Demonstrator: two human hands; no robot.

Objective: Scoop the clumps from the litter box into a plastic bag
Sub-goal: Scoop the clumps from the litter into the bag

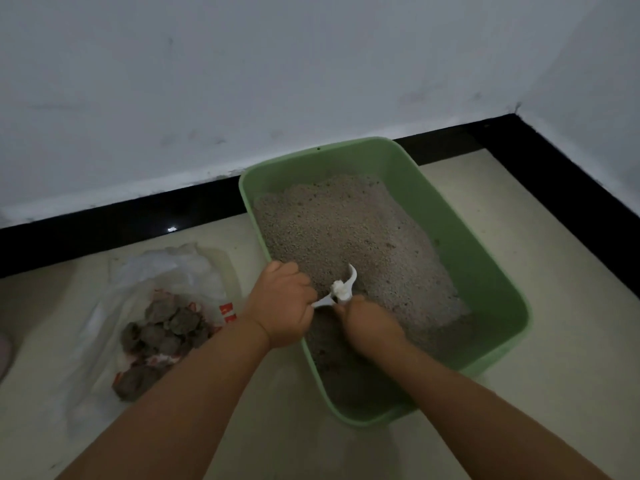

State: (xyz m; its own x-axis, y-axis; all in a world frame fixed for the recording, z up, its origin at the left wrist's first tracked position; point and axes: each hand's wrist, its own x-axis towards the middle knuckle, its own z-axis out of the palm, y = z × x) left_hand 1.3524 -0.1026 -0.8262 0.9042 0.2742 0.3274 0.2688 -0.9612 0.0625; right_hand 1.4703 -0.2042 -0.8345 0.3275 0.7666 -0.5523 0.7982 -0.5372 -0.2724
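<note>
Over the green plastic litter box (pixel 491 271) of grainy grey litter, the left hand (pixel 284 303) and right hand (pixel 367 323) both gripped a white scoop (pixel 341 289); lumpy clumps (pixel 162 327) lay left of it in a crinkled plastic bag (pixel 166 271).

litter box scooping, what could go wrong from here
The plastic bag lies slack on the floor to the left, apart from the green litter box, so a load could spill while crossing the gap. Both the left hand and the right hand grip the white scoop, leaving none to hold the bag open. The clumps sit near its mouth and might roll out.
</note>
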